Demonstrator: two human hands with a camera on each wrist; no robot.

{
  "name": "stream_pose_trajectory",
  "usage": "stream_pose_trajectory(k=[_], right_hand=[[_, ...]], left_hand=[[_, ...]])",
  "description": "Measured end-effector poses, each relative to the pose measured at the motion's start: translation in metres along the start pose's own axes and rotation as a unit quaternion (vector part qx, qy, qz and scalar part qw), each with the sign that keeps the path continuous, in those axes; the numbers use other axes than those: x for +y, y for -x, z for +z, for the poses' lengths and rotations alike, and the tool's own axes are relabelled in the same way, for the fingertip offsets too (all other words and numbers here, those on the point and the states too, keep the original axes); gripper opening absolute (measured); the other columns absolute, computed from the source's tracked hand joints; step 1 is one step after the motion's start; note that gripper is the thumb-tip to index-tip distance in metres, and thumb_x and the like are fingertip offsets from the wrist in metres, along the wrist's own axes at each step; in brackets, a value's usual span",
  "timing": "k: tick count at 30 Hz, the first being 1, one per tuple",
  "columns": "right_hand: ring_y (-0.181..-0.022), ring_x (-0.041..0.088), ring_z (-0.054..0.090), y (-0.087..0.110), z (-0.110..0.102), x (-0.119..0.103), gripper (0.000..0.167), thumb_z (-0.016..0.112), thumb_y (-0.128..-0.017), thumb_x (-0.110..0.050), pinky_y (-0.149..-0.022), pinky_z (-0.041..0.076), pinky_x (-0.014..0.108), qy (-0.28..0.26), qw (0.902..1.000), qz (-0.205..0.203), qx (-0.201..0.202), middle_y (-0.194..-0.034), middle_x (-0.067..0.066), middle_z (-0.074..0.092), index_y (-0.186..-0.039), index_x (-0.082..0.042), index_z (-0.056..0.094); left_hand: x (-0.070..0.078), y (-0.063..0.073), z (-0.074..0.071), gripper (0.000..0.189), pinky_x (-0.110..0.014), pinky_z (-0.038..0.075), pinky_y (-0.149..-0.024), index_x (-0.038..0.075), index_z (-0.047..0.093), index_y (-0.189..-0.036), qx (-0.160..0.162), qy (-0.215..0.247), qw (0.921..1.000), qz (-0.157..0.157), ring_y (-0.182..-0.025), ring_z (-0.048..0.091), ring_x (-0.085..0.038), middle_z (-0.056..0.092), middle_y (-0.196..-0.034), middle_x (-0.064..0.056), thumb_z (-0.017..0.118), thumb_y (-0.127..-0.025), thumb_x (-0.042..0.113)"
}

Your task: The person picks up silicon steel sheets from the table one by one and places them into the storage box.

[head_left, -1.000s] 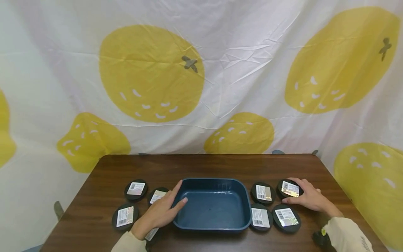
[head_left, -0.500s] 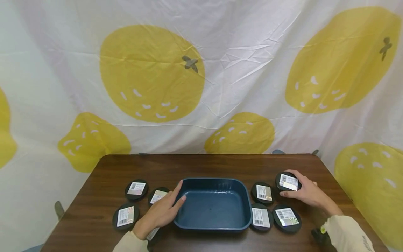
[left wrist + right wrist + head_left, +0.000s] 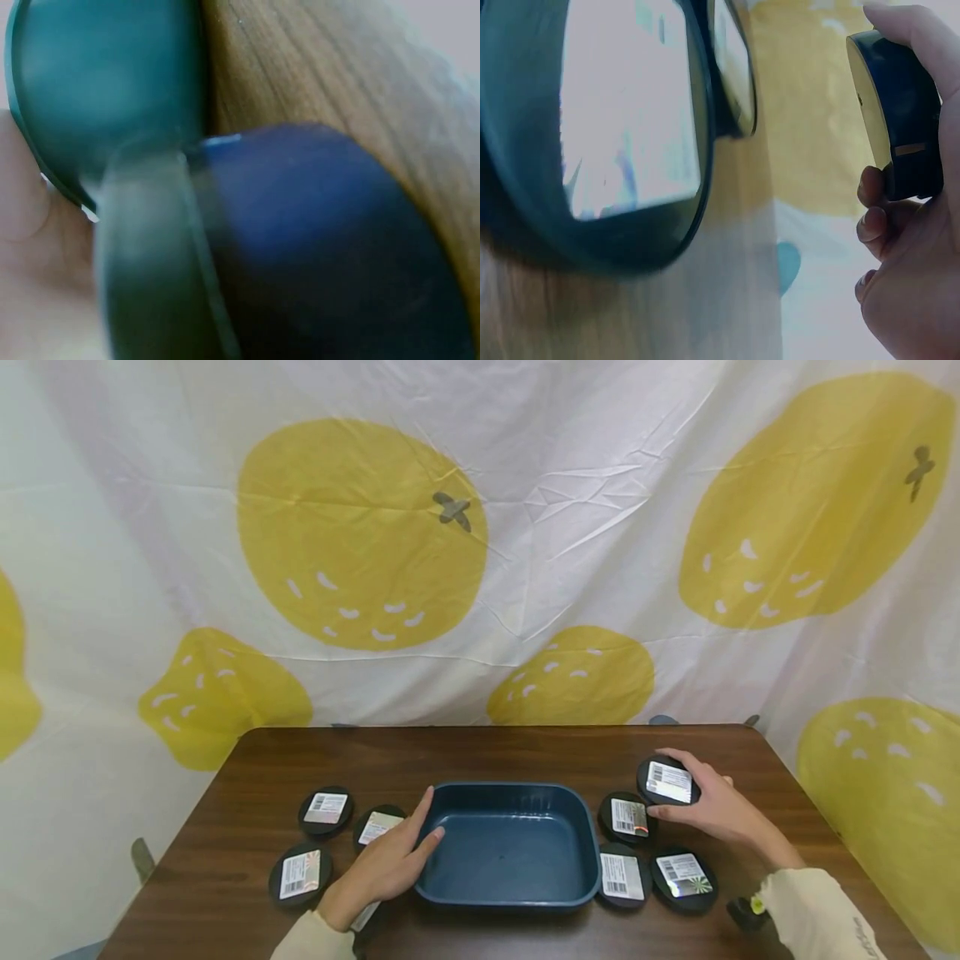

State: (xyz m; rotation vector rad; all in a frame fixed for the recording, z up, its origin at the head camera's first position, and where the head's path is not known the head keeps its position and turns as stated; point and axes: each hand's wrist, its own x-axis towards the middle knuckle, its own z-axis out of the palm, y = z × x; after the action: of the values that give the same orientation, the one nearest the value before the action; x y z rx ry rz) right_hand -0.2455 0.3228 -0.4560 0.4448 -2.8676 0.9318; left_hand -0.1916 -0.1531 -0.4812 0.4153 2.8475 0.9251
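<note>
In the head view my right hand pinches a flat round black case with a white barcode label, thumb at the near side and fingers round the far side. The right wrist view shows this held black case edge-on between thumb and fingers, raised off the table. My left hand lies at the left side of a dark blue rectangular tray, its thumb over the rim and its index finger straight along it. Nothing lies inside the tray.
Right of the tray sit three similar cases, a far one, a near one and an outer one. Several more, such as this case, lie at the left, one partly under my left wrist. A lemon-print cloth hangs behind the wooden table.
My right hand has picked up the far-right case from the table and moved it upward and left in view. The left hand and the tray have stayed almost still.
</note>
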Motion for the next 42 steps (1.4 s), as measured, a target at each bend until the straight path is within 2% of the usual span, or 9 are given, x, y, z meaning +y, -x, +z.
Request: stream_pose_trajectory(k=[7, 15, 24, 27, 31, 36, 42], right_hand=[[-0.108, 0.029, 0.051, -0.005, 0.004, -0.020, 0.085, 0.085, -0.075, -0.044, -0.081, 0.026, 0.044, -0.003, 0.9993, -0.038, 0.004, -0.123, 0.010, 0.061, -0.145, -0.023, 0.042], [-0.102, 0.023, 0.050, -0.011, 0.009, -0.040, 0.087, 0.088, -0.070, -0.044, -0.079, 0.029, 0.038, -0.005, 0.9975, -0.071, -0.001, -0.121, 0.005, 0.062, -0.143, -0.025, 0.045], [-0.108, 0.022, 0.049, -0.015, 0.016, -0.056, 0.088, 0.088, -0.071, -0.044, -0.086, 0.028, 0.043, -0.032, 0.9957, -0.085, -0.017, -0.130, 0.004, 0.059, -0.145, -0.027, 0.044], [-0.110, 0.024, 0.049, -0.016, 0.018, -0.060, 0.087, 0.088, -0.071, -0.044, -0.092, 0.027, 0.051, -0.042, 0.9957, -0.079, -0.024, -0.131, 0.004, 0.058, -0.145, -0.028, 0.044], [-0.110, 0.024, 0.049, -0.017, 0.022, -0.064, 0.087, 0.088, -0.070, -0.046, -0.094, 0.027, 0.052, -0.049, 0.9959, -0.070, -0.030, -0.130, 0.003, 0.059, -0.144, -0.029, 0.045], [-0.102, 0.022, 0.044, -0.019, 0.027, -0.071, 0.087, 0.086, -0.070, -0.052, -0.081, 0.033, 0.039, -0.032, 0.9967, -0.067, -0.034, -0.124, 0.001, 0.059, -0.143, -0.034, 0.044], [-0.099, 0.024, 0.041, -0.019, 0.033, -0.078, 0.088, 0.085, -0.070, -0.054, -0.075, 0.036, 0.037, -0.030, 0.9957, -0.069, -0.053, -0.119, 0.000, 0.057, -0.145, -0.036, 0.042]], left_hand=[[0.000, 0.000, 0.000, 0.066, -0.059, 0.042, -0.101, 0.017, 0.018, -0.160, -0.002, -0.002, 1.0000, 0.001, -0.127, 0.054, -0.040, 0.049, -0.147, -0.020, 0.041, -0.105, 0.046], [-0.001, 0.000, 0.002, 0.065, -0.059, 0.044, -0.097, 0.018, 0.020, -0.160, 0.006, -0.006, 1.0000, 0.002, -0.122, 0.058, -0.041, 0.054, -0.141, -0.022, 0.041, -0.105, 0.046], [-0.002, 0.001, 0.002, 0.067, -0.058, 0.045, -0.096, 0.018, 0.020, -0.159, 0.014, -0.011, 0.9998, 0.005, -0.121, 0.058, -0.040, 0.054, -0.142, -0.021, 0.039, -0.104, 0.050], [-0.002, 0.001, 0.002, 0.067, -0.058, 0.045, -0.096, 0.018, 0.020, -0.160, 0.015, -0.010, 0.9998, 0.003, -0.121, 0.058, -0.040, 0.054, -0.142, -0.020, 0.039, -0.104, 0.051], [-0.002, 0.001, 0.003, 0.067, -0.058, 0.045, -0.097, 0.019, 0.020, -0.160, 0.016, -0.011, 0.9998, 0.000, -0.121, 0.059, -0.040, 0.054, -0.142, -0.020, 0.039, -0.104, 0.051], [-0.002, -0.001, 0.003, 0.066, -0.058, 0.045, -0.097, 0.020, 0.020, -0.160, 0.015, -0.011, 0.9998, -0.005, -0.123, 0.058, -0.039, 0.053, -0.144, -0.019, 0.039, -0.104, 0.051], [-0.001, -0.001, 0.003, 0.067, -0.058, 0.044, -0.098, 0.019, 0.020, -0.160, 0.013, -0.006, 0.9998, -0.011, -0.124, 0.057, -0.039, 0.052, -0.144, -0.019, 0.040, -0.104, 0.050]])
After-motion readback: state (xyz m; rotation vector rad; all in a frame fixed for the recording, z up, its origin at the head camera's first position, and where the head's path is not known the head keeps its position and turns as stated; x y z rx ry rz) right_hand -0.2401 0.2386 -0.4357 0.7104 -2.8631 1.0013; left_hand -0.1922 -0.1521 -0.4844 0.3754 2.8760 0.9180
